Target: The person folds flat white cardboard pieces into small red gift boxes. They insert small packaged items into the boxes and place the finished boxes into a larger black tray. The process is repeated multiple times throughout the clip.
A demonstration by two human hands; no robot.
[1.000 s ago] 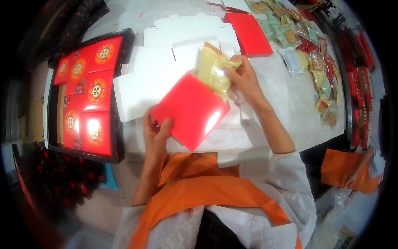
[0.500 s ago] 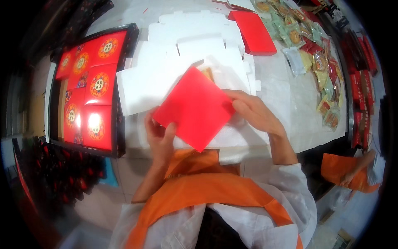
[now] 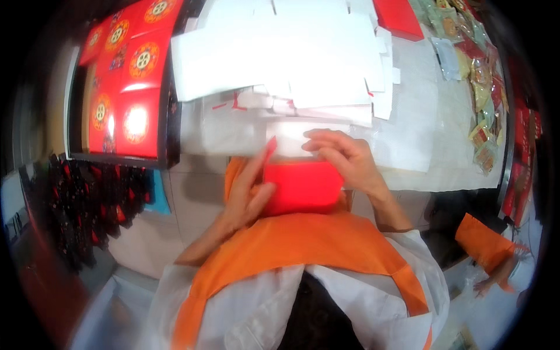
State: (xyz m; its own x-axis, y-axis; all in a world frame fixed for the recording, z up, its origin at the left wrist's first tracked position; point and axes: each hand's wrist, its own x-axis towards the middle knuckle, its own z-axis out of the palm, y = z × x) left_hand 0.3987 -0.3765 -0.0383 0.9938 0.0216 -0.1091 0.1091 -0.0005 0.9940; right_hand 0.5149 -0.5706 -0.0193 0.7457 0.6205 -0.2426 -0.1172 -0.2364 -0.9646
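— What takes up most of the table (image 3: 420, 146)?

— A heap of flat white carton blanks (image 3: 280, 52), spread over the middle. To the person's left lies a black tray (image 3: 169, 116) filled with red boxes with gold medallions (image 3: 125, 76). Along the right edge runs a row of small wrapped snack packets (image 3: 481, 87), and a red lid or box (image 3: 396, 17) sits at the far end.

— And the thing being handled?

— A red box (image 3: 303, 186), held at the near table edge, close to the person's chest, above the orange apron (image 3: 303, 245). Its long axis runs left to right, across the body.

— How do the hands sit on it?

— The left hand (image 3: 251, 192) is at the box's left end, fingers spread and laid flat along that side, with a small red flap (image 3: 270, 149) sticking up just above it. The right hand (image 3: 341, 154) curls over the top right edge, fingers bent and pressing down on the rim. Whether it pinches a flap there, I cannot tell.

— Which hand is nearer the box's middle?

— The right one; it reaches in from above, while the left steadies the end.
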